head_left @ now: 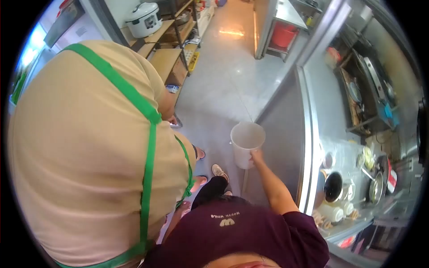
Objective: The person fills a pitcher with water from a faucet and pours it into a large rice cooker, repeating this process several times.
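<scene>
My right hand point(256, 157) is closed on the rim of a tall white plastic bucket point(241, 156), which hangs upright at my front right above the floor. Its inside shows pale walls. Low on the left, between my maroon shirt and a co-worker's apron strap, a small part of what looks like my left hand point(183, 207) shows; its fingers cannot be made out. The co-worker in a tan top with green apron straps point(149, 178) stands close at my left, back turned, one hand near a small metallic object point(177, 123).
A shelf point(163, 62) with a white rice cooker point(145, 20) stands front left. Grey floor point(219, 76) runs ahead. A metal-framed partition point(308, 134) rises at my right; behind it a steel counter holds a black pot point(333, 186) and a pan point(376, 187). A red bucket point(283, 35) stands farther off.
</scene>
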### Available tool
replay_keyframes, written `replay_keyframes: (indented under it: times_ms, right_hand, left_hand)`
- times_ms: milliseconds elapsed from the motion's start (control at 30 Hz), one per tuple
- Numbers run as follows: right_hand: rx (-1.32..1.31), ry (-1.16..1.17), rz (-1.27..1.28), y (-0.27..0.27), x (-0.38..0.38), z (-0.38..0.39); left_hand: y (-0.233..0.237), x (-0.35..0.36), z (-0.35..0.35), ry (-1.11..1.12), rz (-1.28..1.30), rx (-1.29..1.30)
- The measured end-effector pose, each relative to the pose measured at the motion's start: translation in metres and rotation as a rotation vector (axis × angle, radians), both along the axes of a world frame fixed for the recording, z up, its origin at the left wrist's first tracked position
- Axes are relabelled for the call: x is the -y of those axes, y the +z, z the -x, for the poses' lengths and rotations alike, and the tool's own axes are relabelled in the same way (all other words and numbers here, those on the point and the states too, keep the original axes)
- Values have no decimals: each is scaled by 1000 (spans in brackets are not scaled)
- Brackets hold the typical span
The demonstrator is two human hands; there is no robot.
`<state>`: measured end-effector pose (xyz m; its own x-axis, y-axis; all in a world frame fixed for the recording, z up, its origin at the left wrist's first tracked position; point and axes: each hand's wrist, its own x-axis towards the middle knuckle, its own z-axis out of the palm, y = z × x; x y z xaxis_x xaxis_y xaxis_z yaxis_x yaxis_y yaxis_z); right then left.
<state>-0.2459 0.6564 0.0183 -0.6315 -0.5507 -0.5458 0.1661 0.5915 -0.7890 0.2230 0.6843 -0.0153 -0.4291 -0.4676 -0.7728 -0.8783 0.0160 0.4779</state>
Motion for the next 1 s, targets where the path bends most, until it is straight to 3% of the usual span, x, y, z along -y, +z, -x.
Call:
replay_keyframes:
  times_ms: [133, 267, 400, 433, 467, 500, 533, 567, 767, 1000]
  right_hand:
    - [101, -25, -144, -7, 49, 34]
    - [97, -41, -92, 15, 91, 53]
    - [178, 53, -127, -8, 128, 80]
    - [144, -44, -70, -13, 142, 78]
    - [145, 56, -39, -26, 148, 88]
    - [167, 36, -119, -27, 164, 93]
    - [202, 40, -13, -30, 175, 98]
    - [192, 49, -53, -7, 188, 92]
    - [242, 158, -125, -24, 260, 130]
    - [171, 316, -100, -20, 315, 188]
  left_hand:
    - [-19, 7, -9, 141, -145, 78]
    - [-16, 49, 30, 431, -67, -49]
    - [-4, 88, 64, 758, 22, -188]
    - [0, 90, 68, 806, 29, -195]
    - [-1, 89, 70, 847, 34, -192]
    - [-4, 87, 71, 862, 32, -169]
    - [-11, 82, 72, 859, 10, -128]
    - [-17, 76, 74, 828, -22, -78]
    - [-51, 73, 124, 749, -244, 44]
    - [-55, 177, 210, 833, 5, -88]
